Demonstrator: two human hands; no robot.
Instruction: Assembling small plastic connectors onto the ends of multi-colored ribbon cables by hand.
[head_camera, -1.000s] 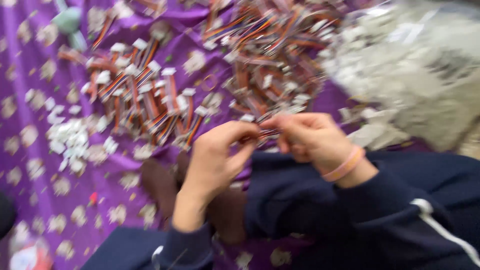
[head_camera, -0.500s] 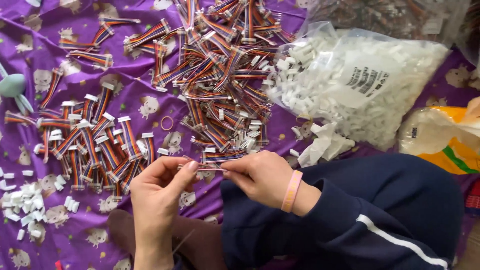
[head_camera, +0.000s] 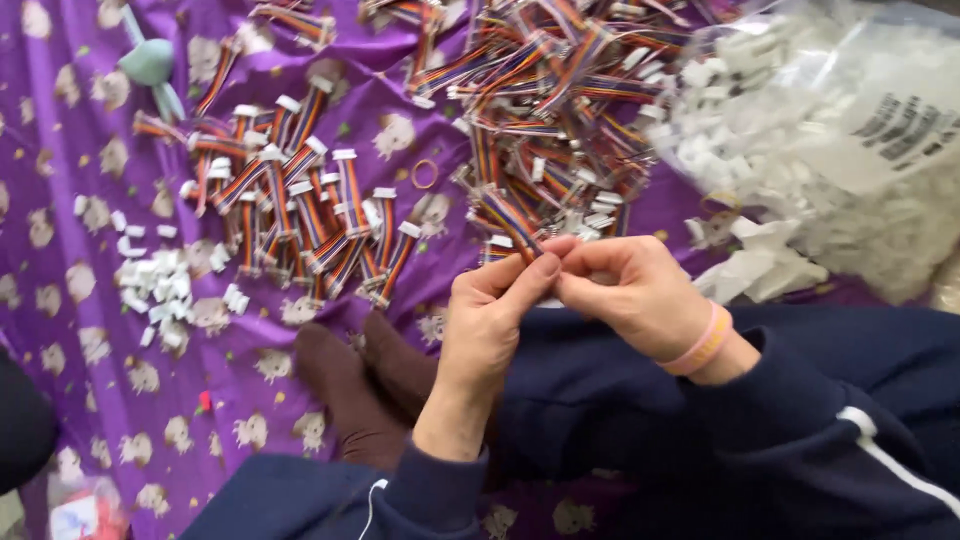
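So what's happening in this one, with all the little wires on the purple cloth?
A person sits on a purple patterned cloth and holds one short rainbow ribbon cable between both hands, left hand and right hand pinching it together at the fingertips. Ahead lies a loose heap of cables, with cables already fitted with white connectors to the left. Loose white connectors sit further left, and a clear bag of white connectors lies on the right.

Clear bag (head_camera: 850, 130) blurred, cut off at rt edge.
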